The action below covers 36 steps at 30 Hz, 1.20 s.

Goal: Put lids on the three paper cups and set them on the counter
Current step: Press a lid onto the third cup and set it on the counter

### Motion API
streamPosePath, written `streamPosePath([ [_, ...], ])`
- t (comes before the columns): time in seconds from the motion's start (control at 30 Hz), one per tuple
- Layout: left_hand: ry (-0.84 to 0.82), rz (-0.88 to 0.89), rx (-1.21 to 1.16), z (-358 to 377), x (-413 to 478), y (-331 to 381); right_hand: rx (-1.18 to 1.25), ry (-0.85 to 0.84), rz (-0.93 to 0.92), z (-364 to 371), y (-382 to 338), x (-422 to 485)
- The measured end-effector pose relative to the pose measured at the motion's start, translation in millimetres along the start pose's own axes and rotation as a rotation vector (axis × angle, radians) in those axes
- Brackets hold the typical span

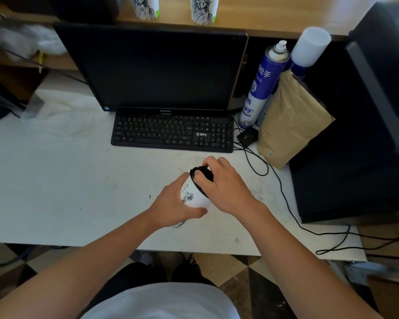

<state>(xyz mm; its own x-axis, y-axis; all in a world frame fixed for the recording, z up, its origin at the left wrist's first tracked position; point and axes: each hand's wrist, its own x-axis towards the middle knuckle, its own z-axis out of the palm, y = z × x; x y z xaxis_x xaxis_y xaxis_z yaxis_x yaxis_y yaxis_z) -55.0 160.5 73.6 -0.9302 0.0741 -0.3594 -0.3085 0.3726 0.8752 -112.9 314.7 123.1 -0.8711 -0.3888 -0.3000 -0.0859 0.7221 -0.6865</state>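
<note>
A white paper cup [195, 195] with a black line drawing is held tilted above the white desk [67, 180], near its front edge. My left hand [173, 203] is wrapped around the cup's body. My right hand [221, 183] covers the cup's mouth, its fingers pressing on a black lid [203, 172] there. Two more printed paper cups [145, 8] [204, 10] stand on the wooden counter [251, 21] at the top of the view; their tops are cut off by the frame.
A dark monitor [157, 67] and a black keyboard [173, 132] stand behind my hands. To the right are a mouse [248, 135], trailing cables [286, 199], two spray cans [263, 84], a brown paper bag [290, 120] and a black computer case [355, 134].
</note>
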Motion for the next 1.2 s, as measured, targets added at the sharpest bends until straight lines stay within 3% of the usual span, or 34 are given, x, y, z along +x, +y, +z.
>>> streamPosePath([
  [0.13, 0.053, -0.014, -0.099, 1, 0, -8, 0.455, 0.068, 0.166, 3, 8, 2],
  [0.23, 0.001, 0.015, -0.21, 0, 0, -16, 0.833, 0.001, 0.381, 15, 18, -2],
  [0.33, -0.007, 0.052, -0.197, 2, -2, -21, 0.971, -0.031, 0.393, 31, 28, -8],
  [0.47, -0.045, -0.017, -0.23, -3, -3, -37, 0.976, 0.038, 0.37, 43, 35, -3],
  [0.57, -0.099, -0.07, -0.425, -11, -2, -38, 0.96, 0.033, 0.377, 50, 41, 3],
  [0.67, -0.049, -0.206, -0.66, -13, 1, -33, 0.997, -0.006, 0.405, 60, 44, 8],
  [0.97, 0.089, -0.249, -0.597, -12, 16, -55, 0.909, 0.055, 0.422, 85, 39, 23],
  [1.2, 0.142, -0.037, -0.296, -15, 15, -76, 0.699, 0.122, 0.353, 97, 38, 21],
])
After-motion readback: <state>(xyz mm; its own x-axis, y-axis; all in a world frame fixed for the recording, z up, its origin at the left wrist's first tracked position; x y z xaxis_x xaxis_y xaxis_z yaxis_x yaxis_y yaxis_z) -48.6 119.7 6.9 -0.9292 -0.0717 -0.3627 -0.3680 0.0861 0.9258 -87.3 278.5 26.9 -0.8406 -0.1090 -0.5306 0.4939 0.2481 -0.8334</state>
